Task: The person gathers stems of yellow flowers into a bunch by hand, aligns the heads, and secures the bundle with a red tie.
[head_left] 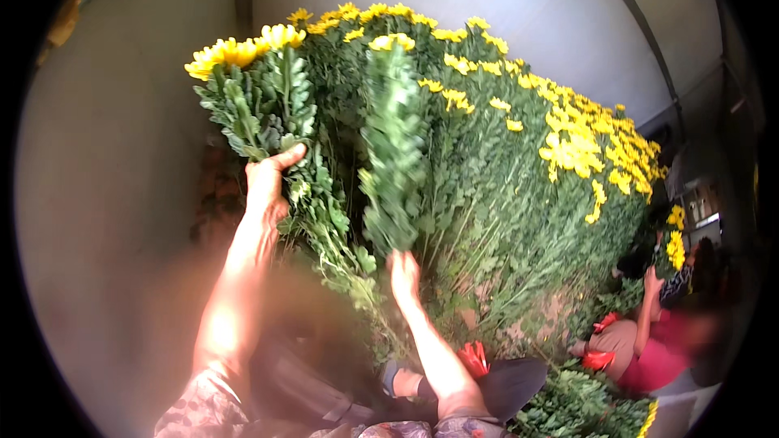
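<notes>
On the left, my left hand (pixel 268 179) grips a small bunch of yellow chrysanthemums (pixel 252 103) by its leafy stems, with the flower heads at the top. Near the centre, my right hand (pixel 403 267) holds the lower stem of a single yellow chrysanthemum (pixel 394 146), upright and blurred. Behind both hands stands a large mass of cut yellow chrysanthemums (pixel 487 170), leaning in rows. Some leafy stems (pixel 328 225) hang below my left hand.
A co-worker in a red top (pixel 657 353) sits at the right with flowers in hand. Red strips (pixel 473 359) lie by my leg. More leafy stems (pixel 584 407) are piled at the lower right. A pale wall (pixel 122 134) rises on the left.
</notes>
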Tool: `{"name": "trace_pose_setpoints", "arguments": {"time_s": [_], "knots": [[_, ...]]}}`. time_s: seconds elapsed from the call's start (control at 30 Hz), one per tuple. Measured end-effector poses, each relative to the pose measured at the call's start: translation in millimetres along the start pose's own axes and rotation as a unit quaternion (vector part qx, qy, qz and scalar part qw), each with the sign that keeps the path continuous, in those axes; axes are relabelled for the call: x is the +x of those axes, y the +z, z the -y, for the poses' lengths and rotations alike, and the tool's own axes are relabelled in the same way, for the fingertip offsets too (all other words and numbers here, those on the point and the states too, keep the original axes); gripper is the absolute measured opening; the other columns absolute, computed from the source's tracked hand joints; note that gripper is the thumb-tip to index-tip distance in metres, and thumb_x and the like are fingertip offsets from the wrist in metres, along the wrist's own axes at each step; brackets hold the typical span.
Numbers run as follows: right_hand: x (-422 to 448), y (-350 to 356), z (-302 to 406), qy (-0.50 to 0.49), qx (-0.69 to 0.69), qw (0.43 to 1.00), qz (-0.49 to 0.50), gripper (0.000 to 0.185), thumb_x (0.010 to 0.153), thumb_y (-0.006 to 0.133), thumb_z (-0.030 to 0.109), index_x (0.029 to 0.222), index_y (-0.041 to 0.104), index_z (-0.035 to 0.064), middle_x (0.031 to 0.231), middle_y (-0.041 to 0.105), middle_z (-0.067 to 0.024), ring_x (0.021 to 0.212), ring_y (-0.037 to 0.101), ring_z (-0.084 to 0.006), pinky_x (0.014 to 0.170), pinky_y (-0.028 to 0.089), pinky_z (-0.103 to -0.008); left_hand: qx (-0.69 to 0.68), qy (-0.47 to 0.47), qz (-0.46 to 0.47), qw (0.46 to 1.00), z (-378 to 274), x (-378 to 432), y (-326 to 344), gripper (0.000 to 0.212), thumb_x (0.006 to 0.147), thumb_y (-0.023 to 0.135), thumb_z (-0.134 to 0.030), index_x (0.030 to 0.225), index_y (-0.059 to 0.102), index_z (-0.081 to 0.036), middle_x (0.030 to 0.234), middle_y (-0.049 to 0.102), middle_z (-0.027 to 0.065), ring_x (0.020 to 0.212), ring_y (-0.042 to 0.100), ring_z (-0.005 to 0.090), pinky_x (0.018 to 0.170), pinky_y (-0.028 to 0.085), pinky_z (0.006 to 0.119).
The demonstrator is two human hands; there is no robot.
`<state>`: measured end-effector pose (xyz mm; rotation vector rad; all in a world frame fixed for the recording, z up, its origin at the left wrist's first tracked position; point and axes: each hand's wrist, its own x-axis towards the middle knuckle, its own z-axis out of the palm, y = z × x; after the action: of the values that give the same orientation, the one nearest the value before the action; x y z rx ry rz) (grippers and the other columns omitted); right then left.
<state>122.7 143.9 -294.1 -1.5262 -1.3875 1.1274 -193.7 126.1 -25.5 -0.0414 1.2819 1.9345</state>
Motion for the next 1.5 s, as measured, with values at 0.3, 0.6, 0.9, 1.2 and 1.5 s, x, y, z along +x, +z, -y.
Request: {"name": "trace_pose_setpoints", "arguments": {"time_s": [0.3, 0.6, 0.9, 1.2, 1.5], "knots": [[96.8, 28.2, 47.8, 0.077, -0.386, 0.911, -0.121, 0.054, 0.095, 0.052, 0.034, 0.137, 0.04, 0.0022, 0.13, 0.051, -0.0196, 0.119, 0.049, -0.0319, 0.102, 0.039, -0.045, 0.036, 0.035, 0.032, 0.998, -9.5, -10.3, -15.1, 0.038, 0.07, 0.074, 0.006, 0.105, 0.061, 0.004, 0.093, 0.066, 0.0106, 0.076, 0.065, 0.0209, 0.071, 0.056, 0.035], [50.1, -11.0, 58.2, 0.014, 0.115, 0.985, -0.129, 0.031, 0.099, 0.048, 0.032, 0.115, 0.062, 0.0092, 0.098, 0.065, 0.0001, 0.072, 0.055, -0.0075, 0.057, 0.042, -0.0235, 0.046, -0.025, 0.026, 0.998, 1.6, 19.6, -26.9, 0.041, 0.068, 0.076, 0.004, 0.106, 0.06, 0.004, 0.091, 0.067, 0.0109, 0.08, 0.065, 0.0225, 0.074, 0.055, 0.036], [-34.7, -17.4, 130.9, -0.225, -0.057, 0.97, 0.069, 0.015, 0.089, 0.056, 0.014, 0.083, 0.055, 0.0004, 0.06, 0.05, -0.0069, 0.051, 0.045, -0.0145, 0.047, 0.036, -0.0296, -0.084, -0.096, 0.198, 0.972, 33.1, 14.0, 5.6, 0.035, 0.083, 0.072, -0.017, 0.112, 0.058, -0.001, 0.098, 0.066, 0.0085, 0.083, 0.065, 0.0196, 0.074, 0.058, 0.037], [-68.5, -25.8, 152.6, -0.204, -0.124, 0.965, 0.112, 0.008, 0.086, 0.059, 0.004, 0.093, 0.06, 0.0009, 0.071, 0.061, -0.0184, 0.061, 0.06, -0.0361, 0.054, 0.046, -0.039, -0.08, -0.049, 0.288, 0.953, 49.8, 2.2, 1.7, 0.068, 0.079, 0.076, -0.036, 0.132, 0.044, -0.008, 0.127, 0.053, 0.0059, 0.117, 0.05, 0.0224, 0.1, 0.043, 0.042], [62.4, -9.6, 111.5, -0.198, -0.241, 0.95, -0.019, 0.039, 0.094, 0.053, 0.03, 0.12, 0.057, 0.0006, 0.121, 0.058, -0.0202, 0.103, 0.06, -0.0324, 0.088, 0.047, -0.0435, 0.031, 0.01, 0.122, 0.992, 33.2, 7.5, -3.9, 0.023, 0.074, 0.067, -0.006, 0.095, 0.066, 0.002, 0.086, 0.068, 0.0083, 0.076, 0.065, 0.0179, 0.069, 0.055, 0.035]]}}
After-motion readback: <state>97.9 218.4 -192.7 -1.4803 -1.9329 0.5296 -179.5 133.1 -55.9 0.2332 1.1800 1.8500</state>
